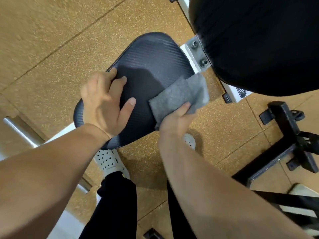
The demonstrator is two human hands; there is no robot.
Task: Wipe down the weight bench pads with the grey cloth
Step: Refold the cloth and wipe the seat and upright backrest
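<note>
While the left hand (105,102), spread, seemingly braces the seat pad (151,62), the right hand (176,123) grips the grey cloth (181,94). It lies flat, centre-right, for fuller contact

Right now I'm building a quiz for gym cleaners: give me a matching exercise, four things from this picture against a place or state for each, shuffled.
Things
1. left hand
2. right hand
3. cloth
4. back pad

Places or states
A. black, upper right, untouched
B. grey, lies over the seat pad's right edge
C. pinches the cloth
D. rests on the seat pad's left side

Pairs: 1-D, 2-C, 3-B, 4-A
</note>
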